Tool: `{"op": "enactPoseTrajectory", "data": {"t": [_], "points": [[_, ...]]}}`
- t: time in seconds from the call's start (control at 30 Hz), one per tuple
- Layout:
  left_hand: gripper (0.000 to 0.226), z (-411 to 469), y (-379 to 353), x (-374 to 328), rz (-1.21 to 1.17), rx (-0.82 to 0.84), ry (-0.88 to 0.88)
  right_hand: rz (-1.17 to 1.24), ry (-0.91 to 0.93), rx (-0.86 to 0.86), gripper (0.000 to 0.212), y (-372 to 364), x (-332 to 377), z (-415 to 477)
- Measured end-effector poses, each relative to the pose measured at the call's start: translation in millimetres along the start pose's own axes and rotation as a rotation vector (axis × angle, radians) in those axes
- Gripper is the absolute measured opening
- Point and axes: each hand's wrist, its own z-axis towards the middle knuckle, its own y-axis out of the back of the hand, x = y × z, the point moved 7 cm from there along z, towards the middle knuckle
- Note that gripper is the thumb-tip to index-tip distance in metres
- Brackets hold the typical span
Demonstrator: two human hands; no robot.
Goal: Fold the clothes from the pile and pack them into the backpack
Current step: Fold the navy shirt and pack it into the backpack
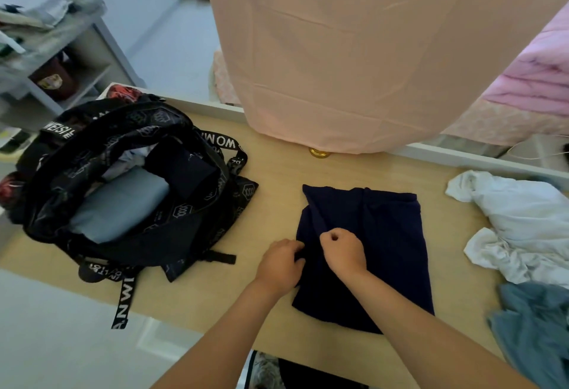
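Note:
A dark navy garment [385, 241] lies partly folded on the wooden table [277, 173] in the middle. My left hand [281, 262] pinches its left edge. My right hand [343, 250] sits just beside it, fingers curled round a fold of the same cloth. To the left stands an open black backpack [132, 179] with white lettering on its straps; inside it lie a folded grey-blue garment [120, 204] and a dark folded one [181, 167]. At the right edge is the pile: a crumpled white garment [520, 222] and a grey-blue one [535, 330] below it.
A pale pink cloth [354, 50] hangs over the far side of the table. Behind it on the right is pink bedding [538, 80]. A grey shelf unit [61, 59] with clutter stands at the far left. A gold cap [320, 152] peeks out under the hanging cloth.

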Motion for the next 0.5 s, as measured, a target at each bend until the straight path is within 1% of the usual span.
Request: {"op": "enactPoseTrajectory", "data": {"t": [0.07,0.13,0.17,0.23,0.3,0.4,0.47,0.5], "points": [[0.051,6.3,-7.3,-22.5,0.056,-0.024,-0.040,0.170,-0.116,-0.030,0.031,13.7,-19.5,-0.9],[0.063,11.5,-13.8,-38.7,0.092,-0.056,-0.005,0.141,-0.143,0.030,0.032,21.2,-35.4,-1.1],[0.065,14.5,-14.2,-41.8,0.087,-0.087,0.043,0.105,-0.117,0.090,0.031,22.2,-39.9,-0.8],[0.058,21.7,-10.9,-36.9,0.070,-0.134,0.161,0.035,-0.033,0.190,0.023,23.7,-41.5,-1.1],[0.052,29.7,-7.0,-29.9,0.123,-0.119,0.198,-0.043,0.040,0.213,0.014,26.5,-39.6,1.8],[0.052,42.3,-4.2,-34.2,0.164,-0.109,0.060,-0.152,0.157,0.156,0.018,27.7,-30.2,8.0],[0.050,47.2,-10.5,-42.0,0.126,-0.067,-0.035,-0.178,0.236,0.081,0.024,28.1,-16.6,12.0],[0.048,48.7,-15.8,-46.4,0.063,-0.031,-0.081,-0.164,0.246,0.053,0.027,29.3,-8.9,14.6]]}}
